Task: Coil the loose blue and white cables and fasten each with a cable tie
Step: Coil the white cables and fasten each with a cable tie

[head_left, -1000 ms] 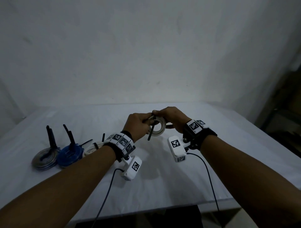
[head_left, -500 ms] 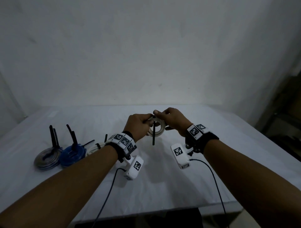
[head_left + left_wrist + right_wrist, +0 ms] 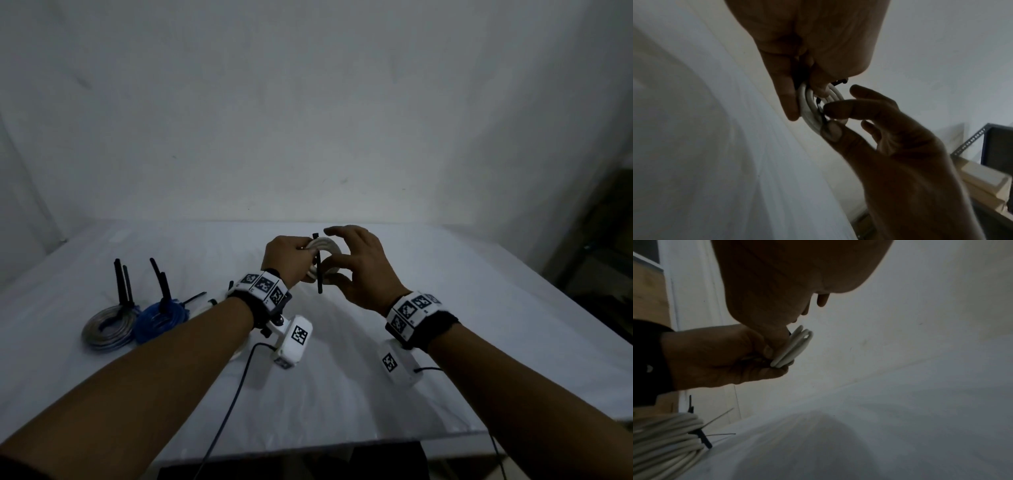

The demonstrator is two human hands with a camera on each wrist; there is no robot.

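Right hand loosened, fingers spread; left hand grips tight white coil, black tie upright.

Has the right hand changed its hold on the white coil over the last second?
Yes. The right hand has opened and drawn back toward the near table edge; only its thumb and forefinger touch the white coil, which the left hand grips.
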